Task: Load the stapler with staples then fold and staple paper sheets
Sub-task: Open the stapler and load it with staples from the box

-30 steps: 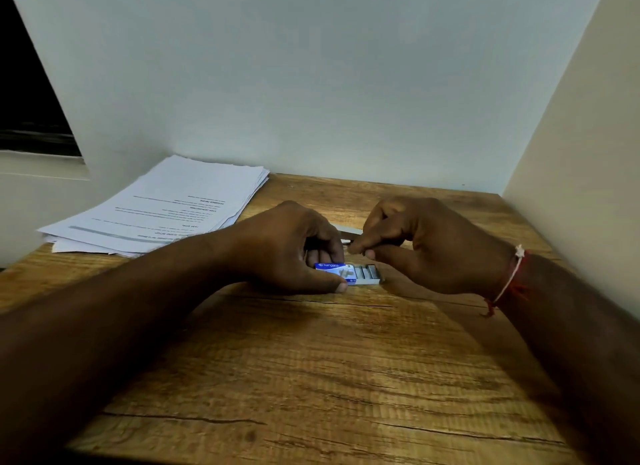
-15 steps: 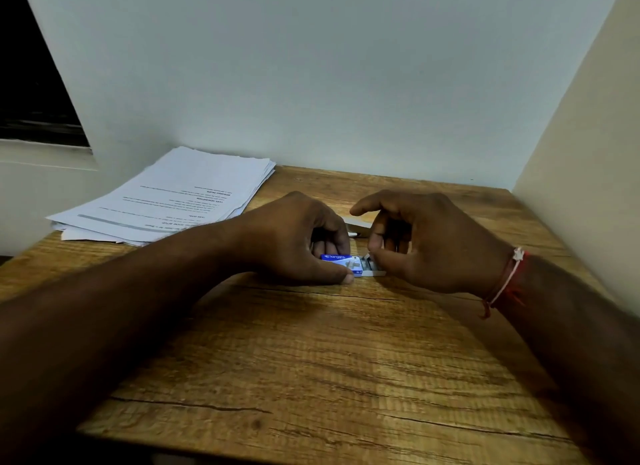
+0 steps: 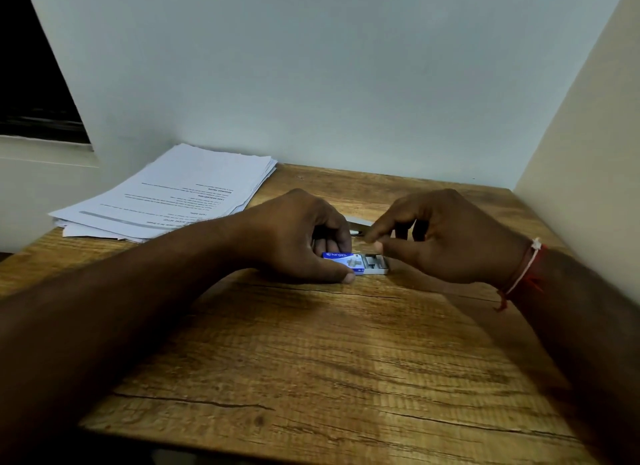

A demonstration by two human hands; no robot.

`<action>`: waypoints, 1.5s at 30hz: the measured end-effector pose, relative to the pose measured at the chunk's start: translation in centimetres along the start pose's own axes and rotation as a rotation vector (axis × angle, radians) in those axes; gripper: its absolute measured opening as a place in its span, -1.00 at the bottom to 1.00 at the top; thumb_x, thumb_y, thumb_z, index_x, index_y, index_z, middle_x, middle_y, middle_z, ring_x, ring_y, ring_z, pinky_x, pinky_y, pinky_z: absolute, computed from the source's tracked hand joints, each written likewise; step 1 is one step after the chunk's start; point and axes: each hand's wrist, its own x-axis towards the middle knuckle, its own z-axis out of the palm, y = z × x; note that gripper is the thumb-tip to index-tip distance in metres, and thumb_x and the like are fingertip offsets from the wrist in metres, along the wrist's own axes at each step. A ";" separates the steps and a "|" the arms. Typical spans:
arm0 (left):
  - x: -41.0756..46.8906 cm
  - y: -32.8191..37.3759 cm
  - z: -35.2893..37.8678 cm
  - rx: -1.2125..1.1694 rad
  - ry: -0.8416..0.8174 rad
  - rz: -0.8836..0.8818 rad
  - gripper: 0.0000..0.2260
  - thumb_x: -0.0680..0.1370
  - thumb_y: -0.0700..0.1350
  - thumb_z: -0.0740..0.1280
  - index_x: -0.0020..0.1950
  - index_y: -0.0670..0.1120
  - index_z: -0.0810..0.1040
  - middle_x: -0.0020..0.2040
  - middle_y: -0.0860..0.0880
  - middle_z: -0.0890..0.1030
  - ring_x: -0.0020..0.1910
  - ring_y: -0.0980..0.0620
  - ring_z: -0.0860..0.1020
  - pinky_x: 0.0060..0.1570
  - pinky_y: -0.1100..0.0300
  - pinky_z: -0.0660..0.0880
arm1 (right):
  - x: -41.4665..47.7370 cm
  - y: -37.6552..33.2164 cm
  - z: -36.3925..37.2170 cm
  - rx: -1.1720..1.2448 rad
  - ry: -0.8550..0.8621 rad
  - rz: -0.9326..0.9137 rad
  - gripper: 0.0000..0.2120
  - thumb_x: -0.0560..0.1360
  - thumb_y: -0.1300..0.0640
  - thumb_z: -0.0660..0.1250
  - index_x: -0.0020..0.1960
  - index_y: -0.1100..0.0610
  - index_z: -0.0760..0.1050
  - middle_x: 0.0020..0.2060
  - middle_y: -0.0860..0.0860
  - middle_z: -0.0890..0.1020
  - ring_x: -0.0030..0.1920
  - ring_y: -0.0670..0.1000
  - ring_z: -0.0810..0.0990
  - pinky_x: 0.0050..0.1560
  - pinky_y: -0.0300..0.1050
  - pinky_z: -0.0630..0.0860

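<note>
On grained wood (image 3: 311, 360), left hand (image 3: 294, 236) grips staple box (image 3: 341, 257); right hand (image 3: 450, 236) pinches, contents unclear.

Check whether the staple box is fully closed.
No: the staple box, gripped by the left hand, has its inner tray slid out to the right.

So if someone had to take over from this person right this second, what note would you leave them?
The left hand grips the blue staple box, holding it on the table.
The right hand hovers over the box's pulled-out tray, thumb and forefinger pinched; whether they hold staples is too small to tell.
A grey sliver behind the hands is probably the stapler.
The paper stack lies far left, unfolded.
Done: box opened. Left: load the stapler, fold and staple sheets.
</note>
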 end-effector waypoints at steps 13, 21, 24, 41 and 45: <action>-0.3 -0.5 -1.9 0.008 -0.125 -0.088 -0.70 0.42 0.04 0.76 0.08 0.06 0.80 -0.10 0.06 0.78 -0.21 0.09 0.73 -0.16 0.28 0.64 | -0.3 2.0 -1.1 0.279 -0.214 0.171 -0.63 0.35 -0.03 0.72 0.13 -0.04 0.78 -0.05 -0.04 0.80 -0.05 0.03 0.77 0.05 -0.07 0.70; -0.2 -0.2 -1.5 0.001 -0.104 -0.081 -0.70 0.41 0.03 0.77 0.08 0.07 0.81 -0.10 0.08 0.79 -0.23 0.18 0.69 -0.15 0.33 0.62 | -0.3 2.4 -0.8 0.322 -0.211 0.140 -0.65 0.34 0.19 0.75 0.10 0.08 0.79 -0.10 0.02 0.82 -0.08 0.03 0.81 0.03 -0.13 0.72; -0.2 -0.3 -1.5 -0.002 -0.100 -0.079 -0.70 0.40 0.03 0.77 0.08 0.07 0.81 -0.11 0.08 0.79 -0.23 0.18 0.69 -0.15 0.32 0.62 | -0.3 2.3 -0.7 0.290 -0.197 0.125 -0.68 0.35 0.10 0.75 0.08 0.02 0.82 -0.09 0.01 0.83 -0.09 0.05 0.81 0.08 0.06 0.75; -0.2 0.0 -1.2 0.001 -0.080 -0.089 -0.69 0.39 0.01 0.78 0.07 0.07 0.82 -0.13 0.08 0.78 -0.26 0.20 0.68 -0.19 0.38 0.58 | 0.0 1.7 0.2 0.208 -0.159 0.059 -0.76 0.38 0.10 0.73 0.03 0.01 0.84 -0.03 -0.13 0.81 0.00 -0.10 0.77 0.08 -0.06 0.69; -0.2 0.0 -1.2 -0.001 -0.082 -0.087 -0.69 0.39 0.02 0.77 0.07 0.07 0.82 -0.14 0.09 0.78 -0.26 0.19 0.68 -0.19 0.37 0.58 | 0.0 1.7 0.4 0.203 -0.159 0.065 -0.77 0.38 0.08 0.73 0.03 -0.01 0.84 -0.05 -0.13 0.81 -0.02 -0.07 0.78 0.09 0.07 0.71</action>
